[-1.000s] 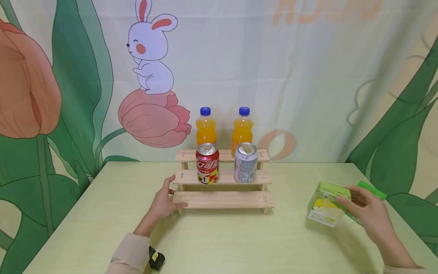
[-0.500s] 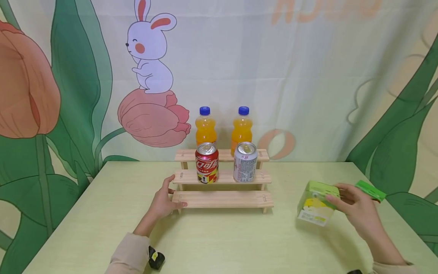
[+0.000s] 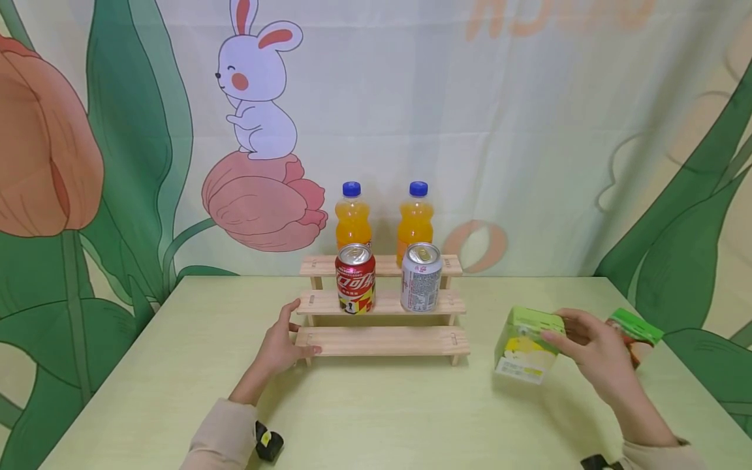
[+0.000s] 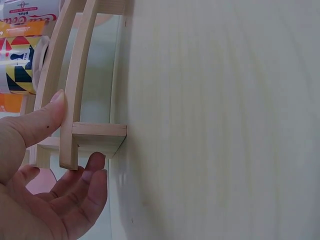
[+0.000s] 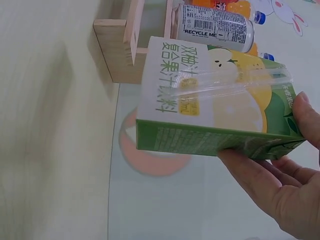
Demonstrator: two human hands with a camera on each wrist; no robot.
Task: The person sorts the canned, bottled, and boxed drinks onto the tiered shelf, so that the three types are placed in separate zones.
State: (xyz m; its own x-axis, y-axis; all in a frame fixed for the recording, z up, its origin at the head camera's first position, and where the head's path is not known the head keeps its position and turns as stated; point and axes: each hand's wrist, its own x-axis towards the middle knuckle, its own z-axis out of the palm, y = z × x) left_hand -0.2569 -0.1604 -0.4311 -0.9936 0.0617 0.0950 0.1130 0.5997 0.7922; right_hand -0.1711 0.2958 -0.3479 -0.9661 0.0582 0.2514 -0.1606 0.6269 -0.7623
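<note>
The step in hand is seemingly the holding of a juice carton (image 3: 527, 346) off the tabletop (image 3: 411, 418), to the right of the wooden stand (image 3: 382, 341) and apart from it, while the stand is being steadied from its left end. The next move is probably calling for keeping the carton firmly pinched, bringing it upright, since it is leaning slightly, and leaving the stand undisturbed. The right hand (image 3: 596, 356) is closing on the carton's upper end, thumb on one side and fingers on the other, with the lower part of the carton sticking out free toward the stand. The left hand (image 3: 281, 349) is gripping the stand's left end: its thumb is resting over the bottom tier's plank and its fingers are curving around the outer side. On the stand's middle tier, a red can (image 3: 355, 284) is standing left of a silver can (image 3: 422, 287); on its top tier, behind them, a left orange bottle (image 3: 353, 222) and a right orange bottle (image 3: 416, 222) are standing. Farther right of the stand than the carton, a green-topped pack (image 3: 636, 324) is showing, partly hidden behind the right hand.
</note>
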